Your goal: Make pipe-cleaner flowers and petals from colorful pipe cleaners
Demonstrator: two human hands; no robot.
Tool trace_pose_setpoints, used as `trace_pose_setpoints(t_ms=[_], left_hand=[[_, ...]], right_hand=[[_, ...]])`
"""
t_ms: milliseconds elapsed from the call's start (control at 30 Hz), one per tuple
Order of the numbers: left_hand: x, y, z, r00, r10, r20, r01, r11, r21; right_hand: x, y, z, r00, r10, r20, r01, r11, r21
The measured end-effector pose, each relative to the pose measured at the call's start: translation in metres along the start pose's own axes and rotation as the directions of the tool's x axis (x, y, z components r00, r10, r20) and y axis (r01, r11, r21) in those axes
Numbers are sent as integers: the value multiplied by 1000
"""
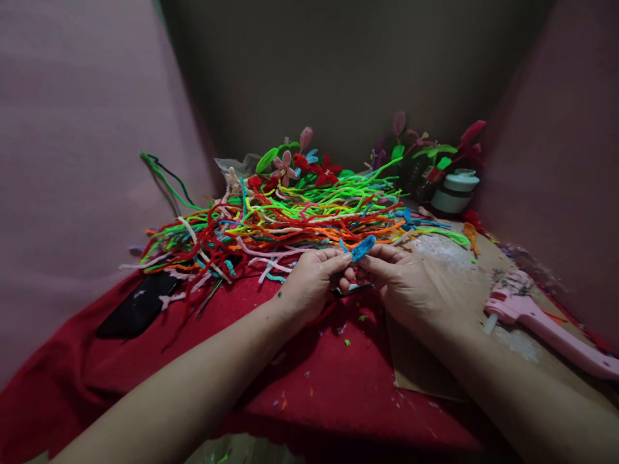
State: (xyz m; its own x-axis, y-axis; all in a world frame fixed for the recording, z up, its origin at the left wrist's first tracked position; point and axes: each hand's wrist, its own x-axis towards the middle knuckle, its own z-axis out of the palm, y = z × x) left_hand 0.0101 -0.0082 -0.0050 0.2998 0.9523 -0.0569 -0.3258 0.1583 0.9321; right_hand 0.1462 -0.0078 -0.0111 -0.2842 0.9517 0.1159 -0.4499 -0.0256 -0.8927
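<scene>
Between my two hands is a small blue piece of bent pipe cleaner [363, 248], shaped like a petal. My left hand [322, 274] pinches its left end between thumb and fingertips. From the other side, my right hand [394, 274] grips its lower right part with thumb and forefinger. Both hands hover over the near edge of a heap of colourful pipe cleaners [309, 222]. Partly hidden beneath the fingers lies a dark tool [355, 290], whose kind I cannot make out.
A pink hot glue gun [536, 316] lies on cardboard [435, 367] at right. Pipe-cleaner flowers [326, 173] stand behind the heap. A lidded pale green jar [454, 192] is at back right. A black phone-like slab [140, 306] rests on the red cloth [309, 386], left.
</scene>
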Motion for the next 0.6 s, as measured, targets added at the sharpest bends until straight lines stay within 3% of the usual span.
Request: trace_pose_setpoints(t_ms=[133,367,467,600], left_hand=[[1,1,-3,997,-20,70,22,999,-34],[3,2,-12,954,-97,283,144,978,-149],[5,-2,-15,930,-100,353,173,968,-181],[6,-6,-16,912,-107,397,196,962,-192]], right_hand=[[-2,-2,1,999,-12,-44,10,999,-39],[-6,-2,4,973,-207,-101,161,925,-344],[-9,-5,7,947,-315,-68,246,843,-479],[-13,-8,11,866,-498,54,405,633,-660]])
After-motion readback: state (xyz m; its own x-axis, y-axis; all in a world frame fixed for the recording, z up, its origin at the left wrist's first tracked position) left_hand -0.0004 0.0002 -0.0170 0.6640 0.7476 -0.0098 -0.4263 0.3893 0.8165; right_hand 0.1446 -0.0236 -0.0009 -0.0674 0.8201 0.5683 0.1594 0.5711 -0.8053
